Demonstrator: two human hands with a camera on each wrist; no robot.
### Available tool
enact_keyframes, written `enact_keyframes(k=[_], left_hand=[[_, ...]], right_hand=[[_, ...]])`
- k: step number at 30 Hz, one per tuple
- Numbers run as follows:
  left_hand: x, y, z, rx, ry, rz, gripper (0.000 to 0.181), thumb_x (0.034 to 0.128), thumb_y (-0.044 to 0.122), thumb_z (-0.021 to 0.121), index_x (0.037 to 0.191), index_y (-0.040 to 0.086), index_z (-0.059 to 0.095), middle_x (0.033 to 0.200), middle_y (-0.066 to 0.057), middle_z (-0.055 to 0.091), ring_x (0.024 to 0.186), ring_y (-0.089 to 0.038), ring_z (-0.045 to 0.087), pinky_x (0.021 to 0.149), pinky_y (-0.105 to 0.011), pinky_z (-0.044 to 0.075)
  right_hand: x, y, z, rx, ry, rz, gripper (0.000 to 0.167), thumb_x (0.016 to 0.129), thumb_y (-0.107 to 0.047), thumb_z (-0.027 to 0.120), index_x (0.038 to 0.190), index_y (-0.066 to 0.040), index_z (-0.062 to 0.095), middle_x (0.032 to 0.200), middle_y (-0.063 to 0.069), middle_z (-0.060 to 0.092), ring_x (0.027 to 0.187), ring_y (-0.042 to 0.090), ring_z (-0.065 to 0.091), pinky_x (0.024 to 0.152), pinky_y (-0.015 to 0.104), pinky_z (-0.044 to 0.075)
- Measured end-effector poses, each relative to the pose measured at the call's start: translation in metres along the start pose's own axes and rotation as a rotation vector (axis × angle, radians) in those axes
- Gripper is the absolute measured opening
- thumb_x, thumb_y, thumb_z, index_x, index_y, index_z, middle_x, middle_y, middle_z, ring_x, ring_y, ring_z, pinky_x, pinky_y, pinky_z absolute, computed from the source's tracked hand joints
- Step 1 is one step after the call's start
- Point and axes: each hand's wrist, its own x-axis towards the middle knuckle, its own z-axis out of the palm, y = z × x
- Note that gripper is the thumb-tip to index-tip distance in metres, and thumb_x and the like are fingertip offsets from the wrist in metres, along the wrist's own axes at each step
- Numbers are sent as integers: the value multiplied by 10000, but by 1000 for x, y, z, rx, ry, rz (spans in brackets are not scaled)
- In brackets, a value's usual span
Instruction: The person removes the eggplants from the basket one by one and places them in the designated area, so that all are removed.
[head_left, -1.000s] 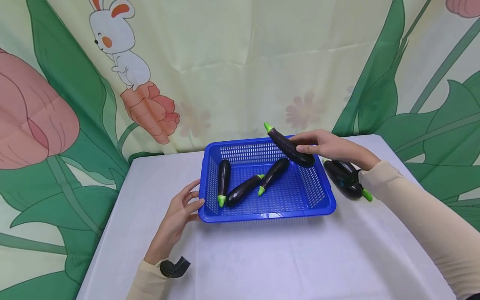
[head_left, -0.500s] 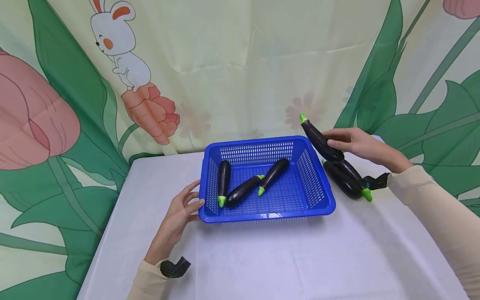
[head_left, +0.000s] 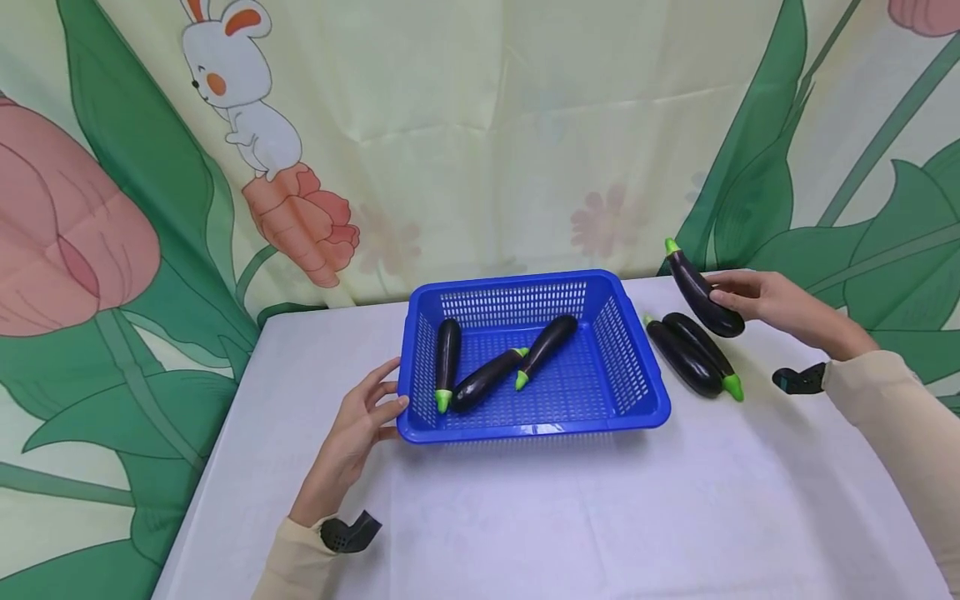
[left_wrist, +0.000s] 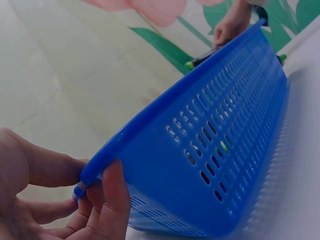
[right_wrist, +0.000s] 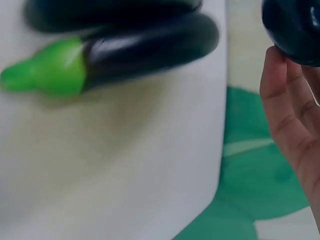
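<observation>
In the head view my right hand [head_left: 772, 304] pinches a dark eggplant [head_left: 699, 292] with a green stem, held up to the right of the blue basket [head_left: 525, 432]. Just below it, two eggplants [head_left: 686, 358] lie side by side on the white table. Three more eggplants rest inside the basket: one [head_left: 448, 358] along the left wall, one [head_left: 487, 383] slanted beside it, and one [head_left: 551, 343] near the middle. My left hand [head_left: 360, 433] grips the basket's left rim, the thumb on one side and fingers on the other, as the left wrist view shows.
A white cloth covers the table [head_left: 510, 517]. Directly behind it hangs a curtain [head_left: 450, 167] printed with a rabbit, tulips and leaves. The table's right side edge shows in the right wrist view.
My right hand has carried the eggplant rightward from over the basket's right end, past the two lying eggplants' far side. My left hand and the basket have stayed put.
</observation>
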Motion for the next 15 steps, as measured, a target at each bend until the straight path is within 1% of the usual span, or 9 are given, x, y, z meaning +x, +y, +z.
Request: enact_keyframes(k=[2, 4, 6, 7, 9, 11, 12, 13, 15], left_hand=[[1, 0, 0, -1, -2, 0, 694, 1014, 142, 663, 1626, 250, 353, 1395, -193, 569, 989, -165, 685, 753, -287, 611], [1, -1, 0, -2, -5, 0, 694, 1017, 141, 661, 1628, 245, 350, 1398, -194, 566, 992, -166, 686, 754, -286, 612], [1, -1, 1, -3, -7, 0, 690, 1019, 137, 656, 1628, 246, 349, 1397, -195, 562, 993, -169, 686, 754, -284, 613], [1, -1, 1, -5, -7, 1, 687, 1021, 133, 653, 1627, 248, 350, 1395, -196, 560, 993, -172, 686, 753, -284, 613], [1, 0, 1, -3, -4, 2, 687, 1020, 134, 655, 1626, 248, 353, 1392, -196, 559, 991, -172, 686, 754, -284, 614], [0, 1, 1, 1, 1, 4, 688, 1017, 136, 658, 1625, 247, 356, 1391, -197, 560, 988, -171, 685, 754, -284, 613], [0, 1, 1, 3, 3, 3, 690, 1017, 137, 660, 1626, 246, 355, 1391, -197, 559, 987, -170, 685, 754, -285, 614], [0, 1, 1, 3, 4, 2, 690, 1017, 137, 660, 1626, 248, 356, 1390, -197, 559, 985, -171, 684, 753, -285, 613], [0, 1, 1, 4, 5, 2, 691, 1017, 139, 661, 1627, 249, 355, 1387, -196, 558, 982, -171, 683, 752, -284, 612]], right_hand=[[-1, 10, 0, -21, -5, 20, 650, 1086, -465, 491, 1574, -43, 419, 1462, 241, 567, 1117, 104, 622, 821, 284, 517], [-2, 19, 0, -44, -9, 43, 678, 1080, -483, 498, 1573, -26, 409, 1469, 259, 551, 1209, 252, 597, 820, 291, 516], [-3, 28, 1, -63, -12, 59, 692, 1074, -487, 511, 1569, -14, 409, 1462, 278, 551, 1228, 302, 579, 810, 287, 523], [-4, 32, 2, -65, -15, 64, 694, 1073, -482, 518, 1566, -6, 409, 1456, 289, 552, 1206, 273, 588, 804, 284, 525], [-4, 39, 3, -77, -18, 68, 685, 1069, -467, 533, 1553, 5, 424, 1433, 300, 565, 1105, 105, 601, 780, 265, 535], [-5, 45, 5, -84, -20, 66, 666, 1068, -444, 545, 1538, 16, 442, 1410, 304, 584, 998, -57, 546, 764, 249, 540], [-5, 47, 5, -86, -24, 65, 660, 1068, -436, 548, 1531, 24, 447, 1401, 308, 587, 964, -109, 514, 760, 246, 540], [-5, 49, 6, -93, -25, 66, 652, 1069, -432, 548, 1524, 26, 455, 1393, 304, 594, 931, -144, 495, 756, 242, 541], [-5, 52, 7, -103, -28, 65, 637, 1074, -414, 542, 1511, 42, 464, 1373, 311, 605, 937, -115, 515, 755, 254, 542]])
